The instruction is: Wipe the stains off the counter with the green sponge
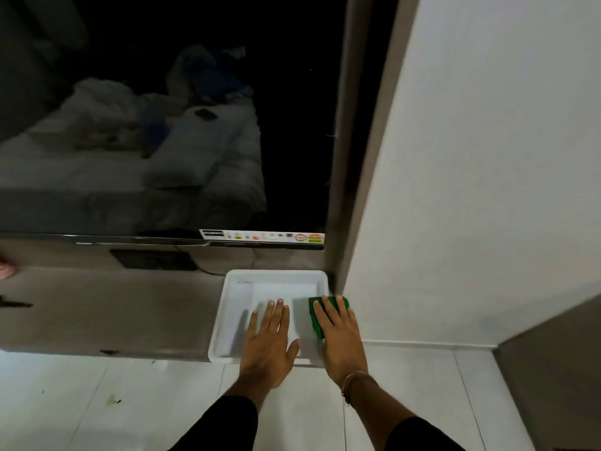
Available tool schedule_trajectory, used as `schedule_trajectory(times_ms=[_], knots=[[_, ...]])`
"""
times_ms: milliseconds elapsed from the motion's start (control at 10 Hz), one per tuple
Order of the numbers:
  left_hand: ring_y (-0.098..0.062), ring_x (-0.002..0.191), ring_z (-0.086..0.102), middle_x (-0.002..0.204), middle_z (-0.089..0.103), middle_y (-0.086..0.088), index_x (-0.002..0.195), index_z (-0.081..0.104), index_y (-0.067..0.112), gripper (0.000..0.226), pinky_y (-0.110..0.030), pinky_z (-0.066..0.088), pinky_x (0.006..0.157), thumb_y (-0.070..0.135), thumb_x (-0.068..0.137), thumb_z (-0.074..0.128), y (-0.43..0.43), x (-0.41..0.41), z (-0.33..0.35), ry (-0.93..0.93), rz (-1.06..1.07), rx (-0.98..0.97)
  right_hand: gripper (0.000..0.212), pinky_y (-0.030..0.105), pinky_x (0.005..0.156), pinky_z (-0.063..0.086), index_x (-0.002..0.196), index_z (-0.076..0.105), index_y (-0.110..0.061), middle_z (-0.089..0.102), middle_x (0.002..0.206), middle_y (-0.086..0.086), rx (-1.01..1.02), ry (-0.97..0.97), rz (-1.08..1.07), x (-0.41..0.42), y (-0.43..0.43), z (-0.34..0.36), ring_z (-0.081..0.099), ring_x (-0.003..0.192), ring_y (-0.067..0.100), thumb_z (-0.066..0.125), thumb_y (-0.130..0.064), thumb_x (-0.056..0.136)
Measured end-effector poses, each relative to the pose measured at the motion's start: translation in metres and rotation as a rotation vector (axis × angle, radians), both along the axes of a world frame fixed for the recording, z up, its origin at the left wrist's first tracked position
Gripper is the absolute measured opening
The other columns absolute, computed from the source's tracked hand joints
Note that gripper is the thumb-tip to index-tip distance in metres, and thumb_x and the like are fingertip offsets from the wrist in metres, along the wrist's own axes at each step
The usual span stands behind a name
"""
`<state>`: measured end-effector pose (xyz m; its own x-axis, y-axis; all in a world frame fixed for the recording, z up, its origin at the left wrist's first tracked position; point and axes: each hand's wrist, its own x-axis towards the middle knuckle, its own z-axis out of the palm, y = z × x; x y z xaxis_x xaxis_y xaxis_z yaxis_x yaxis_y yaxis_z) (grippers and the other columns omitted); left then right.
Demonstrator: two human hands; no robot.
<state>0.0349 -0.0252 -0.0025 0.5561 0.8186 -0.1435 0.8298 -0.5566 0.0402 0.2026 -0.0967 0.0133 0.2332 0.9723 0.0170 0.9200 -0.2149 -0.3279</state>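
A green sponge (314,315) sits at the right side of a white plastic tray (276,275) on the grey counter (113,307). My right hand (340,336) lies over the sponge, fingers wrapped on its top, most of it hidden beneath the palm. My left hand (270,343) hovers flat over the tray's near part, fingers spread, holding nothing. Dark stains mark the counter at its left edge (16,303) and near its front lip (109,352).
A large dark television (162,125) hangs just above the counter, a black box (153,258) under it. A white wall (487,157) closes in the right side. White floor tiles (130,402) lie below, with small dark marks. A pink object (5,268) peeks in at the far left.
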Motion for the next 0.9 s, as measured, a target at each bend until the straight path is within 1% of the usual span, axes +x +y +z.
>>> schedule_trajectory(times_ms=[100,200,300,400,500,600,700,800,900], knots=[[-0.033,0.158,-0.019,0.173,-0.015,-0.009,0.164,-0.010,0.015,0.083,-0.054,-0.018,0.125,0.066,0.106,0.020,0.027,-0.024,-0.010,0.031,0.024,-0.023,0.080,0.044,0.123,-0.007,0.160,0.015,-0.028,0.010,0.171,-0.002,-0.015,0.000,0.050,-0.028,0.030,-0.010,-0.005,0.157,0.027,0.064,-0.019,0.098],[-0.036,0.156,-0.022,0.172,-0.017,-0.013,0.163,-0.011,0.013,0.081,-0.057,-0.002,0.129,0.063,0.106,0.019,0.055,-0.042,-0.028,0.032,0.014,-0.045,0.074,0.041,0.119,-0.016,0.161,0.011,-0.028,0.006,0.171,-0.002,-0.071,-0.041,0.074,-0.049,0.064,-0.032,-0.009,0.156,0.029,0.056,-0.018,0.103],[-0.036,0.157,-0.020,0.172,-0.014,-0.015,0.164,-0.006,0.012,0.081,-0.057,0.000,0.130,0.063,0.106,0.021,0.071,-0.048,-0.041,0.016,0.019,-0.063,0.076,0.044,0.121,-0.013,0.161,0.008,-0.027,0.004,0.172,0.000,-0.137,-0.064,0.052,-0.052,0.081,-0.050,-0.011,0.156,0.030,0.055,-0.019,0.102],[-0.036,0.159,-0.014,0.175,-0.006,-0.015,0.165,0.000,0.012,0.082,-0.057,0.004,0.130,0.063,0.105,0.025,0.085,-0.049,-0.060,0.005,0.014,-0.085,0.080,0.048,0.125,-0.007,0.161,0.002,-0.026,-0.001,0.172,0.001,-0.229,-0.067,0.013,-0.049,0.092,-0.076,-0.017,0.154,0.031,0.053,-0.016,0.101],[-0.035,0.159,-0.010,0.175,-0.001,-0.014,0.165,0.004,0.011,0.082,-0.057,0.006,0.129,0.063,0.105,0.027,0.090,-0.050,-0.069,0.009,0.012,-0.097,0.081,0.049,0.124,-0.008,0.160,-0.005,-0.028,-0.010,0.171,0.000,-0.266,-0.054,0.014,-0.049,0.094,-0.087,-0.023,0.152,0.032,0.050,-0.015,0.101],[-0.035,0.160,-0.007,0.176,0.001,-0.014,0.165,0.006,0.011,0.082,-0.057,0.008,0.129,0.063,0.105,0.027,0.090,-0.050,-0.077,0.007,0.034,-0.120,0.086,0.051,0.123,-0.009,0.159,-0.011,-0.030,-0.018,0.169,-0.001,-0.317,-0.034,0.020,-0.050,0.096,-0.095,-0.024,0.152,0.034,0.053,-0.026,0.101],[-0.035,0.160,-0.007,0.176,0.000,-0.014,0.165,0.004,0.011,0.082,-0.056,0.008,0.130,0.064,0.105,0.025,0.091,-0.050,-0.070,0.005,0.039,-0.120,0.089,0.051,0.122,-0.010,0.159,-0.012,-0.029,-0.016,0.170,0.000,-0.330,-0.044,0.043,-0.046,0.098,-0.091,-0.020,0.154,0.036,0.055,-0.032,0.101],[-0.036,0.160,-0.010,0.175,-0.005,-0.014,0.165,0.001,0.011,0.083,-0.056,0.006,0.130,0.065,0.105,0.021,0.085,-0.046,-0.052,0.031,0.038,-0.082,0.096,0.052,0.121,-0.009,0.158,-0.014,-0.029,-0.018,0.170,0.002,-0.350,-0.033,0.089,-0.043,0.093,-0.080,-0.019,0.154,0.036,0.059,-0.039,0.098],[-0.035,0.157,-0.019,0.173,-0.014,-0.012,0.164,-0.006,0.012,0.082,-0.056,-0.003,0.129,0.065,0.105,0.018,0.072,-0.043,-0.044,0.046,-0.005,-0.053,0.104,0.052,0.123,-0.007,0.157,-0.017,-0.029,-0.022,0.167,0.000,-0.300,0.041,0.104,-0.044,0.078,-0.070,-0.019,0.154,0.035,0.065,-0.041,0.095]])
